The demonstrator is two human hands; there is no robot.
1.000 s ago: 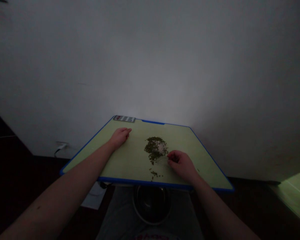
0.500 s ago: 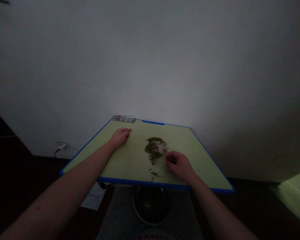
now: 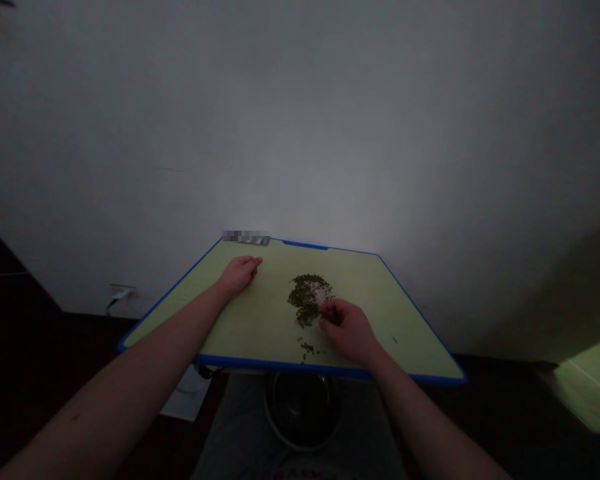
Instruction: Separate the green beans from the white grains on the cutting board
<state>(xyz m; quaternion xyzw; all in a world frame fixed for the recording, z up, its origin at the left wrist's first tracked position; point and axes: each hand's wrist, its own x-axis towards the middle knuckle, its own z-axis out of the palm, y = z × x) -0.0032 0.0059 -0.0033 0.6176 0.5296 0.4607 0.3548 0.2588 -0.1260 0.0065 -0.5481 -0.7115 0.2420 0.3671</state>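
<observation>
- Right hand (image 3: 351, 328) is in close, and I have it at the near right side of the heap of green beans (image 3: 304, 293), fingertips right by its edge!
- Those right fingers are curled in, thumb and forefinger close together; whether they grip anything, I cannot tell in this dim light.
- The heap sits around the middle of the blue-edged worktop (image 3: 260, 327), with a pale patch (image 3: 322, 289) on its right side.
- A few stray beans (image 3: 307, 347) lie apart from it, toward the near edge.
- Over on the left, my left hand (image 3: 239, 275) is well apart from the heap, forefinger stretched out, the others folded under; I can't see any grip there.
- Beyond it, a phone (image 3: 257, 241), partly blurred, at the far left corner.
- Below the near edge, there's a round bowl (image 3: 303, 410)!
</observation>
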